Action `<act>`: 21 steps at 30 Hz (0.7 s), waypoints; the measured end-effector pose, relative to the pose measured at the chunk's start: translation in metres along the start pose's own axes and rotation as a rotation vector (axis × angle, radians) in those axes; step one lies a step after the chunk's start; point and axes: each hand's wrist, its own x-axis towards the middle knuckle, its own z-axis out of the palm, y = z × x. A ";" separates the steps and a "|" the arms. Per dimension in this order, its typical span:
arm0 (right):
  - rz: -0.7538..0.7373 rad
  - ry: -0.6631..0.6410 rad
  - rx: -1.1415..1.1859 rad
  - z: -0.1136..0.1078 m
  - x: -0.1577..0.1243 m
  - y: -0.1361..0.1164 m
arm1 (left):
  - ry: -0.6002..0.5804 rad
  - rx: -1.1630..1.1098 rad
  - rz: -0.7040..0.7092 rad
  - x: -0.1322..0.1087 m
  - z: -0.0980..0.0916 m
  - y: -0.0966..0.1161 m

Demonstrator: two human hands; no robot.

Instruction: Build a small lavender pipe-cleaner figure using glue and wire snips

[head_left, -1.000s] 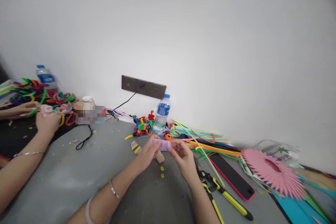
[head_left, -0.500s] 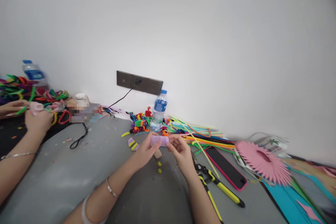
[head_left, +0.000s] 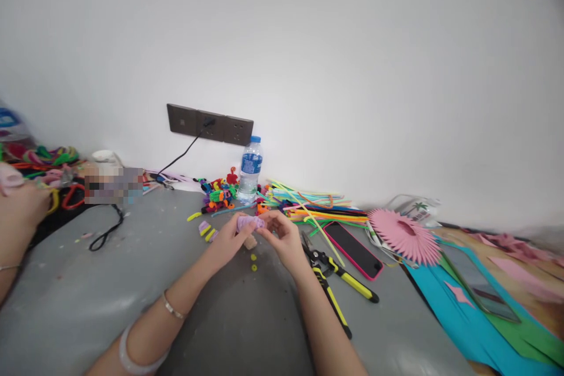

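Observation:
A lilac fuzzy roll, apparently a coiled pipe cleaner (head_left: 247, 222), is held above the grey table. My left hand (head_left: 230, 241) is closed around its left side, thumb across the front. My right hand (head_left: 282, 239) pinches at its right end with bent fingertips. Just below the roll lies a small tan block (head_left: 250, 242). Two tiny yellow coils (head_left: 254, 262) rest nearer to me. Left of my left hand sits a short row of lilac and yellow coiled pieces (head_left: 207, 231), with a yellow curled piece (head_left: 194, 217) behind it.
Pliers with yellow handles (head_left: 337, 282) lie right of my right hand, by a pink-cased phone (head_left: 353, 251). Behind are pipe cleaners (head_left: 326, 211) and a water bottle (head_left: 250, 173). A pink paper fan (head_left: 404, 237) is further right. Another person's hand (head_left: 24, 205) holds something pale pink at left.
The view has swung right, so everything sits further left. The lilac roll is now tilted, and less of it shows between my hands. Another phone has come into view at right.

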 end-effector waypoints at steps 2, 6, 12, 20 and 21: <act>-0.017 0.005 -0.028 0.001 -0.001 0.001 | 0.002 0.000 -0.010 0.000 0.000 -0.001; -0.050 0.002 -0.047 0.002 -0.002 0.001 | -0.001 -0.023 -0.035 0.000 0.002 0.002; -0.044 0.007 -0.050 0.005 -0.002 -0.008 | 0.021 -0.031 -0.031 0.000 0.001 0.002; -0.041 0.009 0.065 0.008 -0.004 -0.001 | -0.139 -0.272 -0.078 0.008 0.007 -0.016; -0.051 0.004 0.080 0.009 -0.004 0.000 | -0.156 -0.280 -0.083 0.009 0.008 -0.016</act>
